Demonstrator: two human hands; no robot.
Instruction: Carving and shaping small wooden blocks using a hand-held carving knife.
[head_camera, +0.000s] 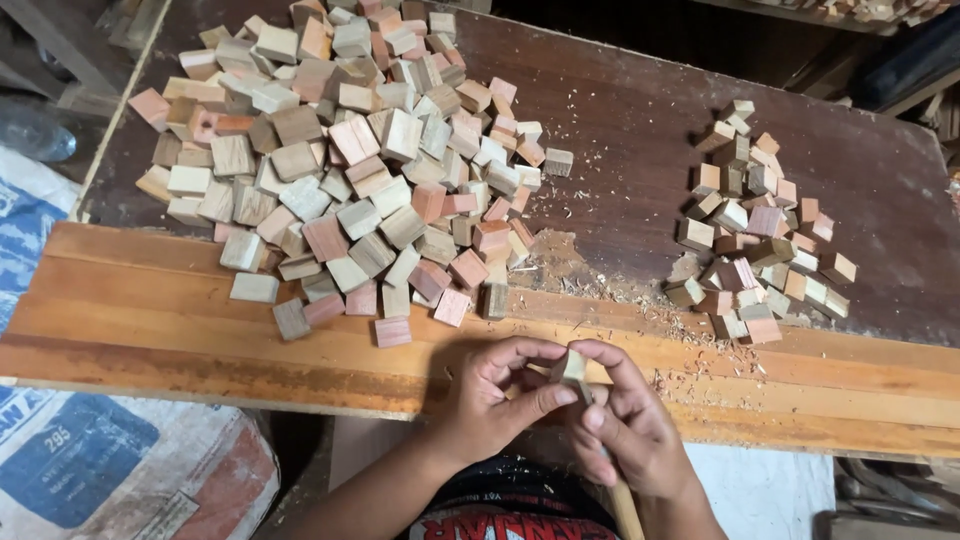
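Observation:
Both hands meet at the near edge of a wooden plank. My left hand pinches a small pale wooden block between thumb and fingers. My right hand is closed around a wooden handle that runs down out of the fist; its index finger rests on the block. The tool's working end is hidden by the fingers.
A large heap of bigger wooden blocks covers the dark tabletop at left. A smaller pile of little blocks lies at right. Sawdust and shavings are scattered between. Printed sacks sit below left.

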